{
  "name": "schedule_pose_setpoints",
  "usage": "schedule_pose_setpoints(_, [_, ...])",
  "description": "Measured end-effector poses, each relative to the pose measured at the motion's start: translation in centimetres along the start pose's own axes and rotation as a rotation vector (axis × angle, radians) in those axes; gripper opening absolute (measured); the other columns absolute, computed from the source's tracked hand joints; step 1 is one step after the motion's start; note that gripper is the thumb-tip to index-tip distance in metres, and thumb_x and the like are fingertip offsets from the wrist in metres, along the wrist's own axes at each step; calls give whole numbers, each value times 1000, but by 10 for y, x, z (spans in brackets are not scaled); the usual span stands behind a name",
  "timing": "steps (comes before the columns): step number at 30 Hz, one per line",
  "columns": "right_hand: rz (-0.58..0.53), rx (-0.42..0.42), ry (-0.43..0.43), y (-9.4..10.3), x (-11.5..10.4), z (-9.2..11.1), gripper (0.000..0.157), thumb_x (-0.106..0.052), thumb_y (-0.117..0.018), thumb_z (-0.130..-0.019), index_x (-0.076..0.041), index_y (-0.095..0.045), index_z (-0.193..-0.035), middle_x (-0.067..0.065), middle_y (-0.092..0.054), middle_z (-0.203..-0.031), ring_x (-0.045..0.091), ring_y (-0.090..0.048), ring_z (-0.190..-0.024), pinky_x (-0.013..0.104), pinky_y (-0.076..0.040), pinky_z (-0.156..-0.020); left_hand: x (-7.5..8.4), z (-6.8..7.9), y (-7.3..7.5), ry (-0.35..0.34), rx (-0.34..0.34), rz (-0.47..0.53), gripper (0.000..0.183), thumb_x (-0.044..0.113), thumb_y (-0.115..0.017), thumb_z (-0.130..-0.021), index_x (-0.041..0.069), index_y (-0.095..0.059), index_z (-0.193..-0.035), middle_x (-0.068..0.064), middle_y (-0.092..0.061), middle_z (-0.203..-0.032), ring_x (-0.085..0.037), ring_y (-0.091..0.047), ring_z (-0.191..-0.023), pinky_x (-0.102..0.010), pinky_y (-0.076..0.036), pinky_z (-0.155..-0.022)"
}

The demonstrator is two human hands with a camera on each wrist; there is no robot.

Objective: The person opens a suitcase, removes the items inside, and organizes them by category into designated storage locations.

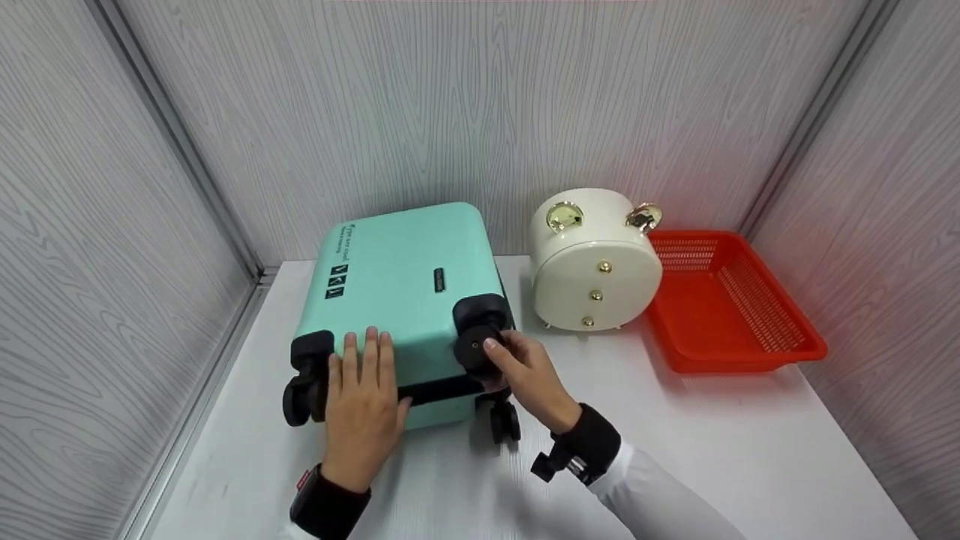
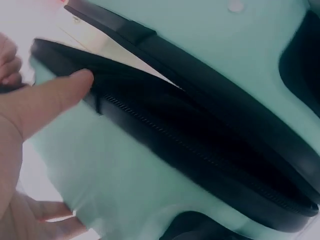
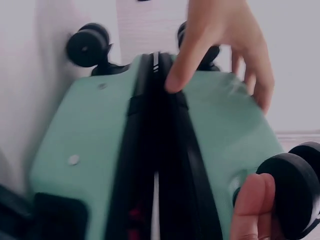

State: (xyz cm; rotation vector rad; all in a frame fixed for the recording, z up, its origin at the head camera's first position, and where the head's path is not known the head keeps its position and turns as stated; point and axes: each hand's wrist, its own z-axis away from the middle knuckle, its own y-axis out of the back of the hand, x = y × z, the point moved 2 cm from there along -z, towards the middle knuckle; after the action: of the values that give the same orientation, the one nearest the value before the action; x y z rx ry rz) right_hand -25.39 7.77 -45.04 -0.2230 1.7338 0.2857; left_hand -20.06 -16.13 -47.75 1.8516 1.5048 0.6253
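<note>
A mint-green suitcase lies on its broad side, its black wheels toward me. Its two shells are parted along the black zipper band, with a dark gap between them. My left hand rests on the upper shell with straight fingers. In the left wrist view its thumb lies at the edge of the gap. My right hand grips the near right wheel, thumb on its outer face. In the right wrist view, that hand's fingertips press against the wheel.
A cream round case with gold ear-like knobs and gold studs stands right of the suitcase. Beside it sits a red plastic basket. Wood-grain panels enclose the white table at the back and sides.
</note>
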Motion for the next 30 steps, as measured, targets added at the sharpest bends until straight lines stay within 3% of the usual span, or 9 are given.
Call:
schedule_pose_setpoints(6, [-54,-135,63,-23,-26,9,47,-20,-55,-109,16,-52,-138,24,-71,-113,18,-71,-83,30,-64,-78,-12,3,1,26,127,-85,127,35,-110,-58,-14,-44,-155,-35,-56,-152,-57,-56,-138,-71,-49,-110])
schedule_pose_setpoints(12, [-55,-306,131,-37,-40,16,70,-24,-61,-109,15,-32,-159,31,-62,-139,22,-68,-114,29,-60,-96,-28,6,4,68,253,-106,126,43,-109,-56,-13,-48,-151,-34,-61,-141,-56,-61,-128,-68,-55,-103])
schedule_pose_setpoints(15, [20,-273,177,-37,-43,15,71,-20,-61,-109,15,-30,-162,31,-65,-133,17,-68,-112,26,-58,-95,-34,6,7,97,278,-72,125,43,-109,-55,-11,-49,-150,-34,-62,-141,-56,-61,-128,-66,-56,-105])
schedule_pose_setpoints(18, [82,-195,220,-35,-41,15,62,-12,-58,-109,16,-35,-159,30,-67,-116,10,-66,-98,24,-56,-88,-36,4,7,123,298,-42,121,41,-108,-57,-11,-51,-150,-35,-62,-140,-58,-61,-129,-66,-56,-105])
schedule_pose_setpoints(24, [124,-63,311,-29,-29,14,33,-5,-58,-108,10,-55,-138,25,-68,-107,7,-62,-92,23,-54,-81,-47,4,14,212,332,47,112,35,-104,-63,-12,-50,-149,-36,-62,-140,-59,-61,-129,-67,-56,-103])
schedule_pose_setpoints(27, [242,-9,374,-21,-17,9,22,-7,-63,-106,4,-61,-126,17,-70,-103,12,-66,-91,26,-56,-79,-57,5,18,283,350,120,111,38,-101,-67,-12,-48,-151,-37,-60,-141,-58,-60,-128,-69,-57,-99])
schedule_pose_setpoints(30, [448,4,414,-11,3,2,22,-11,-69,-104,0,-65,-122,13,-71,-107,22,-70,-96,34,-61,-86,-66,6,22,345,364,158,111,46,-96,-71,-12,-46,-152,-39,-59,-140,-59,-61,-125,-71,-57,-94])
